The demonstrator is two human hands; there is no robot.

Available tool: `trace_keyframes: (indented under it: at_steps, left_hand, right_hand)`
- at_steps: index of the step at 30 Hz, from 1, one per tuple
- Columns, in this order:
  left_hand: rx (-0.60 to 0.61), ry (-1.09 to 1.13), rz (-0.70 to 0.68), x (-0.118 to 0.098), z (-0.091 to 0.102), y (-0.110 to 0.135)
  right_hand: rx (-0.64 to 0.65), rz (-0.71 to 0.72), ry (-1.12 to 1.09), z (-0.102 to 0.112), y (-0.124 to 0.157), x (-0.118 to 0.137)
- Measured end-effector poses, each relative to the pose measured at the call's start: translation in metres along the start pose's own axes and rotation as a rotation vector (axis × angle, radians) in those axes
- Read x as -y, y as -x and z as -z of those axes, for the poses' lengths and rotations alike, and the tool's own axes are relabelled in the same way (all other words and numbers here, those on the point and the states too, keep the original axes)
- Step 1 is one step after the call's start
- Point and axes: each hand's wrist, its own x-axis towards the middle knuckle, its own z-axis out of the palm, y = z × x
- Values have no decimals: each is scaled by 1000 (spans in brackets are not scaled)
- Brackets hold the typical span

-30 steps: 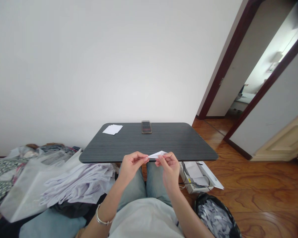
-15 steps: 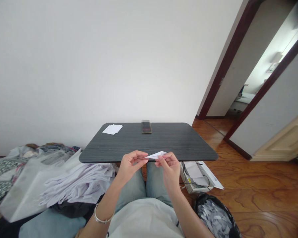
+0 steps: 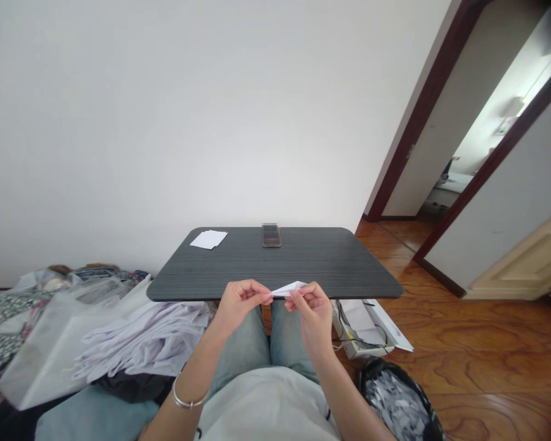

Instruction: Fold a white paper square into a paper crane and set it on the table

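The left hand (image 3: pixel 244 306) and the right hand (image 3: pixel 313 313) pinch with their fingertips a folded paper (image 3: pixel 288 289), already narrow and pointed, over the table (image 3: pixel 330 266) edge, while flat sheets (image 3: pixel 208 240) lie there unused.

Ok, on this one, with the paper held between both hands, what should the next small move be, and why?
Probably the left hand should slide along the folded white paper to firm the crease, since its fingertips sit only near the pointed tip, while the right hand holds the wider end steady.
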Motion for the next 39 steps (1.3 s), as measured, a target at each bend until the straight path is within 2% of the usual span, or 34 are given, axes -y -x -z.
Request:
trace_keyframes:
  at_steps: [6,13,18,29,39]
  left_hand:
    - [-51,174,14,10,-11,1]
    - [-66,160,63,17,-24,3]
    - [-67,111,22,13,-23,3]
    - [-27,151,86,12,-21,1]
    - [-53,88,24,11,-21,0]
  right_hand:
    - [-50,49,21,-2,2,-2]
    - [-64,104,66,-3,2,-2]
    - [-64,99,67,-2,1,-5]
    - [-48,98,62,-1,1,-4]
    - [-40,88,41,-1,1,-4]
